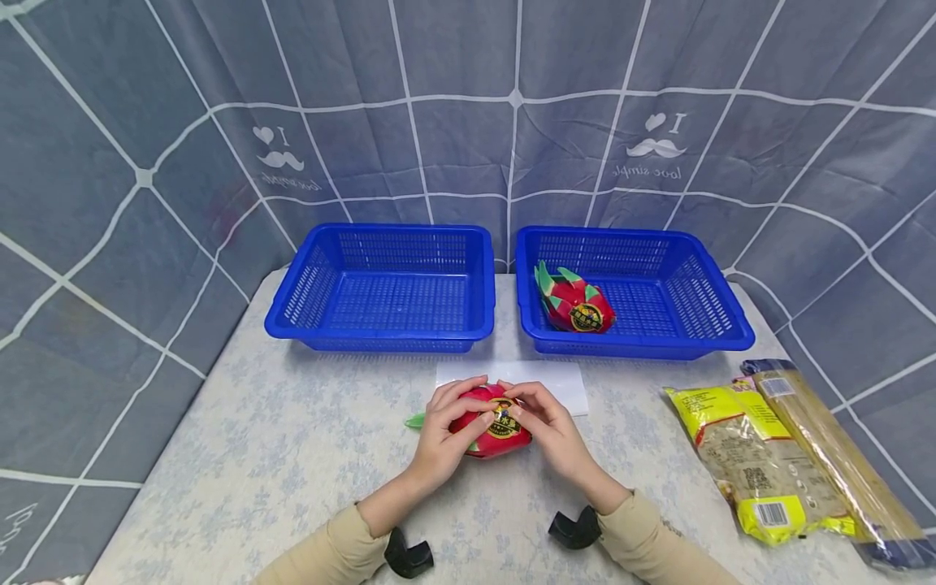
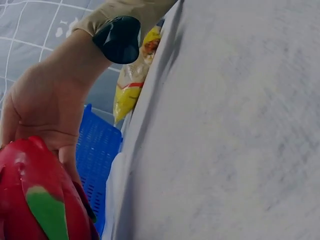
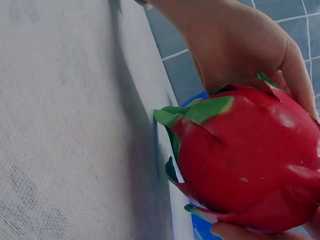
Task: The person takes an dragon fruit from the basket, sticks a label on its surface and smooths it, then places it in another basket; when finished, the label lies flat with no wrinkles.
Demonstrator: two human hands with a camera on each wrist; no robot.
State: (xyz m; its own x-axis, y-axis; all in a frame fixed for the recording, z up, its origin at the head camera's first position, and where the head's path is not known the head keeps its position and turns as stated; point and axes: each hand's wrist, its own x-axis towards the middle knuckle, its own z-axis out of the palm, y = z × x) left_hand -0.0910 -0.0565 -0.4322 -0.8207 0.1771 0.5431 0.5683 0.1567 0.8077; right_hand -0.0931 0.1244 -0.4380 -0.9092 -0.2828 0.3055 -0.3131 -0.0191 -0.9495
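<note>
A red dragon fruit with green-tipped scales lies on its side above the table, between both hands. On its upper face sits a round black and gold sticker. The left hand holds the fruit from the left, its fingers bent over the top and its thumb on the sticker's edge. From the other side the right hand grips it, thumb and forefinger at the sticker. The fruit's smooth red skin fills much of the right wrist view. In the left wrist view the dragon fruit covers most of the fingers.
Behind the hands lies a white sheet. Two blue baskets stand at the back; the right basket holds another stickered dragon fruit, beside the left basket. A yellow bag and a long noodle-like pack lie at right.
</note>
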